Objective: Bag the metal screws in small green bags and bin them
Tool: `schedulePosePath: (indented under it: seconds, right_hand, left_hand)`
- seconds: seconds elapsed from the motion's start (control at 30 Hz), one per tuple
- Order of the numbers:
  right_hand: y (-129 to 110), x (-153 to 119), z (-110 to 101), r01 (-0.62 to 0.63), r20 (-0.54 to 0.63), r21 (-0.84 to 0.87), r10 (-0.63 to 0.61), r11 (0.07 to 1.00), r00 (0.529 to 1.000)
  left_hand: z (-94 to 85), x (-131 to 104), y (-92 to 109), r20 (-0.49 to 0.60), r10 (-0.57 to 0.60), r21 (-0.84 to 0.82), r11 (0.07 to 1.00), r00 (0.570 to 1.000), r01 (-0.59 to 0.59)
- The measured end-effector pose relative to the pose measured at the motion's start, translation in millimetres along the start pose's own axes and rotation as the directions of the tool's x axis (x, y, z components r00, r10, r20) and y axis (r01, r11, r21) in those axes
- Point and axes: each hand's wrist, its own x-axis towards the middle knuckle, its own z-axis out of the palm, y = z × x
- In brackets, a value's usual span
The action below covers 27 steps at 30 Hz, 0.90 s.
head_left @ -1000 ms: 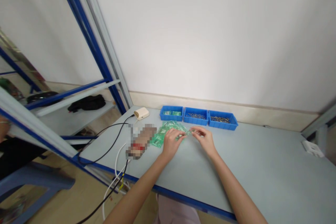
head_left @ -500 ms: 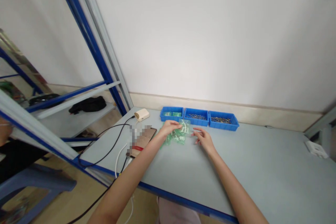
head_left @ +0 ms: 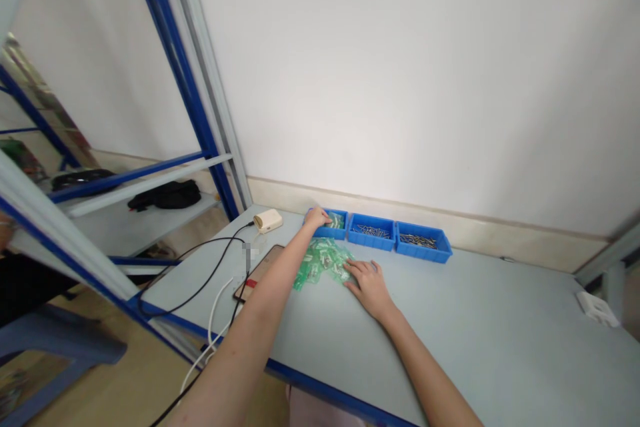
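Observation:
My left hand (head_left: 317, 217) reaches into the left blue bin (head_left: 336, 235). Its thumb and fingers are closed at the edge of a small green plastic bag (head_left: 336, 221) with pale parts inside. In front of that bin, a loose pile of similar green bags (head_left: 323, 259) lies on the table, covering one another. My right hand (head_left: 369, 285) rests at the pile's right edge, fingers stretched out and touching the nearest bags. No object shows in its palm.
Two more blue bins stand alongside: the middle bin (head_left: 371, 242) has silvery metal pins, the right bin (head_left: 424, 252) darker, brassy ones. A phone (head_left: 257, 275), a cream box (head_left: 269, 221) and cables (head_left: 216, 310) lie left. A white object (head_left: 597, 308) sits far right.
My left hand has moved left and away from me, from above the pile to the left bin, with a green bag. My right hand has lowered leftward onto the pile.

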Motion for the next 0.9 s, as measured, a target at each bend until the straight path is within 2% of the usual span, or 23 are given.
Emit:
schedulePosePath:
  seconds: [0.13, 0.23, 0.33, 0.37, 0.47, 0.53, 0.63, 0.7, 0.77, 0.83, 0.9]
  right_hand:
    - [-2.1, -1.9, -2.3, -0.061, -0.058, -0.004, 0.061, 0.998, 0.996]
    - [-6.7, -3.2, -1.5, -0.123, -0.058, 0.026, 0.124, 0.992, 0.991]
    - [-12.0, -0.2, 1.3, -0.218, -0.094, 0.06, 0.223, 0.974, 0.97]
    - [-13.5, 1.8, 2.8, -0.255, -0.11, 0.065, 0.261, 0.965, 0.959]
    - [-15.1, 7.5, 8.0, -0.325, -0.128, 0.055, 0.329, 0.944, 0.935]
    - [-13.6, 9.0, 11.1, -0.338, -0.107, 0.071, 0.344, 0.938, 0.933]
    - [-8.2, 7.4, 14.2, -0.357, -0.06, 0.15, 0.368, 0.922, 0.928]
    - [-3.7, 6.4, 14.9, -0.355, -0.059, 0.22, 0.375, 0.909, 0.925]
    - [0.3, 7.1, 14.3, -0.319, -0.094, 0.343, 0.37, 0.884, 0.924]
    - [2.8, 9.2, 11.7, -0.248, -0.139, 0.522, 0.369, 0.816, 0.919]
    - [2.9, 11.0, 6.2, -0.139, -0.181, 0.695, 0.358, 0.706, 0.916]
  left_hand:
    - [3.9, -15.9, 10.5, -0.141, -0.021, 0.146, 0.988, 0.99, 0.042]
    - [0.3, -38.5, 21.7, -0.239, 0.04, 0.209, 0.978, 0.97, 0.011]
    - [-3.3, -73.6, 31.3, -0.297, 0.153, 0.284, 0.956, 0.943, -0.066]
    - [-2.9, -88.0, 32.7, -0.278, 0.187, 0.321, 0.943, 0.942, -0.092]
    - [5.2, -133.7, 29.2, -0.135, 0.12, 0.422, 0.905, 0.984, -0.053]
    - [14.8, -159.8, 22.1, -0.092, 0.144, 0.466, 0.881, 0.985, -0.085]
    - [28.4, -182.0, 12.2, -0.081, 0.192, 0.419, 0.897, 0.978, -0.141]
    - [33.6, -185.0, 9.6, -0.096, 0.207, 0.342, 0.925, 0.974, -0.163]
    - [35.4, -182.3, 10.4, -0.065, 0.214, 0.218, 0.956, 0.975, -0.196]
    - [34.8, -178.9, 13.0, -0.038, 0.231, 0.081, 0.97, 0.972, -0.228]
    - [32.4, -178.9, 15.3, -0.122, 0.272, 0.004, 0.962, 0.954, -0.274]
